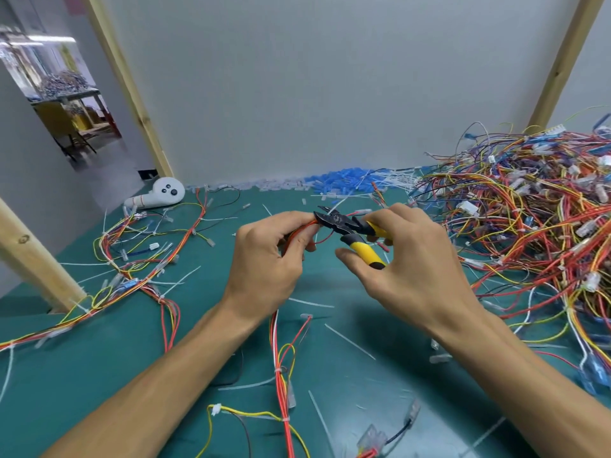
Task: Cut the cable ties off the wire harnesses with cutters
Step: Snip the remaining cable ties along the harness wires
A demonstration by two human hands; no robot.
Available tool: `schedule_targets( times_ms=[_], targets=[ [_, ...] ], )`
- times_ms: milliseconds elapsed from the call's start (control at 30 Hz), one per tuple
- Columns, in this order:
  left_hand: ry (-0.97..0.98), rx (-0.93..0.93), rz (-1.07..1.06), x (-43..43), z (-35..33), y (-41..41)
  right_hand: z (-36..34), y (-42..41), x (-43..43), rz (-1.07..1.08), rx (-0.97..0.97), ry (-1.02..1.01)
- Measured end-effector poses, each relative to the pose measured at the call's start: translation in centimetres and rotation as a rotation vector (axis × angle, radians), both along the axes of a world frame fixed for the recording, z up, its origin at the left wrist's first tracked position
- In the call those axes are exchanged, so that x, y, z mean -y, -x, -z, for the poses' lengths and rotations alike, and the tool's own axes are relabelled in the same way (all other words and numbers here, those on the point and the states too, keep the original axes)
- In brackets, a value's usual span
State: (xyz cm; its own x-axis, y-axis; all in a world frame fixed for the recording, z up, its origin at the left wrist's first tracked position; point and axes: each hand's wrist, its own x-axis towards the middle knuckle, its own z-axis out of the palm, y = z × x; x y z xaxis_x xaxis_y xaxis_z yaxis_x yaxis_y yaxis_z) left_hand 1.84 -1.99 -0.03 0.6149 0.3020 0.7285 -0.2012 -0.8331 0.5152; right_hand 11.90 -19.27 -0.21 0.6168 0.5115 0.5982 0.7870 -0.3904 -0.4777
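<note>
My left hand (264, 259) grips a bundle of red and orange wires of a wire harness (281, 365), which trails down toward me over the green mat. My right hand (406, 259) holds yellow-handled cutters (350, 231). Their black jaws point left and sit against the wires just past my left fingertips. Whether a cable tie lies between the jaws is hidden. White cut cable ties (310, 303) lie scattered on the mat.
A big heap of tangled harnesses (529, 226) fills the right side. Looser harnesses (139, 259) lie at left, near a white controller (158, 193). Blue and clear connectors (330, 183) line the back wall. Wooden posts (36, 259) stand at left and at the back.
</note>
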Motion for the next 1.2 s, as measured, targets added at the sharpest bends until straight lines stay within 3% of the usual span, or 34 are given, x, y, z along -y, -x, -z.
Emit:
schedule_targets(
  times_ms=[267,767,1200],
  targets=[
    [-0.083,0.041,-0.064,-0.1,-0.1,0.1,0.0,-0.4,0.3,-0.089,-0.046,0.022],
    [0.091,0.042,-0.011,-0.2,-0.1,0.2,0.1,-1.1,0.4,-0.275,0.008,-0.004],
    [0.462,-0.037,0.254,-0.3,-1.1,1.0,-0.2,-0.4,0.7,-0.316,0.038,0.080]
  ],
)
